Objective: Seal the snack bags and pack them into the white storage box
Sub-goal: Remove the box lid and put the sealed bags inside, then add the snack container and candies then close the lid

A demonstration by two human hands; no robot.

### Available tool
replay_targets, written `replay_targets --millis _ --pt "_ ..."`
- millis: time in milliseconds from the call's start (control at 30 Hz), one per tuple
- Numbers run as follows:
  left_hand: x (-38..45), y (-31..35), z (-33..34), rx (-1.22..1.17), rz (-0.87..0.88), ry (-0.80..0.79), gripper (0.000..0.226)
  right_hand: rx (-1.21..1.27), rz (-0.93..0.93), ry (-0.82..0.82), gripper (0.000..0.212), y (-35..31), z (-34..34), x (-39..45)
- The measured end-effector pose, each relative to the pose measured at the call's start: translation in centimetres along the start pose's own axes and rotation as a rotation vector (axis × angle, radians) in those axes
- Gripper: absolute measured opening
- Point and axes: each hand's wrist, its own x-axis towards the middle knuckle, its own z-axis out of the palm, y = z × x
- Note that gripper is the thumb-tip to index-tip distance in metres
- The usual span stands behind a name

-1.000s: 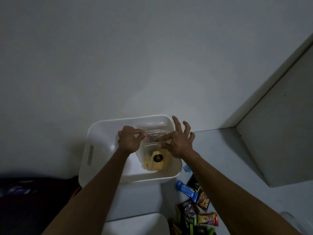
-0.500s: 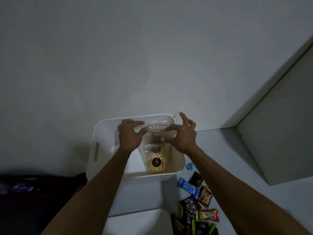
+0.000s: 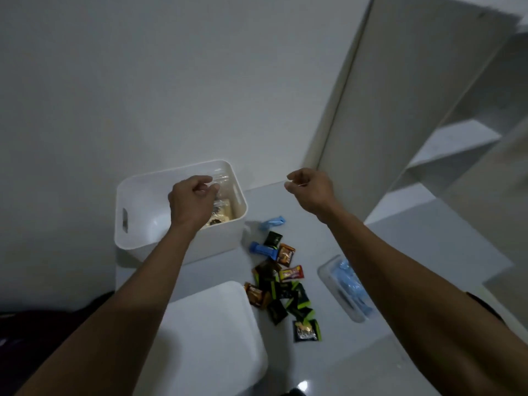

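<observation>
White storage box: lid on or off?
Off. The white storage box is open at the top, its inside and a clear snack bag visible; a white lid lies on the table nearer the camera.

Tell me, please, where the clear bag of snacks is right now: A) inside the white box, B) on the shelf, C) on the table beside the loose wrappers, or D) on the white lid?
A: the clear bag stands inside the white box, against its right wall, beneath the left hand.

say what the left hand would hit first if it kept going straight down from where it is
Most likely the clear snack bag inside the white box. The left hand hovers just over it, fingers curled; depth is hard to judge from this one view.
</observation>
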Motion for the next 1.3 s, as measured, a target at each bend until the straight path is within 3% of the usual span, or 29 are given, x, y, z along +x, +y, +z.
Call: replay_targets --millis 333,533,667,800,933,1133,1300 --pt "-9.5 4.3 11.4 -0.066 -0.060 -0.150 0.018 -0.051 0.107 0.069 0.021 10.1 -12.3 -4.4" --pt "-17.0 4.8 24.7 -0.005 -0.120 -0.222 0.018 -0.090 0.191 0.077 0.018 21.0 -19.6 -3.2" --pt "-22.8 4.5 33.2 0.179 -0.133 -0.263 0.028 -0.166 0.239 -0.006 0.030 29.3 -22.4 -2.5" --pt "-29.0 3.5 38.5 0.298 -0.098 -0.108 0.039 -0.125 0.329 -0.103 0.046 34.5 -23.1 -3.1" --pt "-34.1 5.0 41.0 0.369 -0.348 -0.001 0.032 -0.089 0.333 -0.216 0.055 37.8 -22.4 -3.9" --pt "-38.2 5.9 44.8 0.413 -0.560 0.021 0.041 0.030 0.298 -0.248 0.045 39.7 -22.0 -4.7" --pt "-38.2 5.5 47.0 0.179 -0.535 0.045 0.032 0.124 0.296 -0.248 0.027 39.6 -23.1 -5.0"
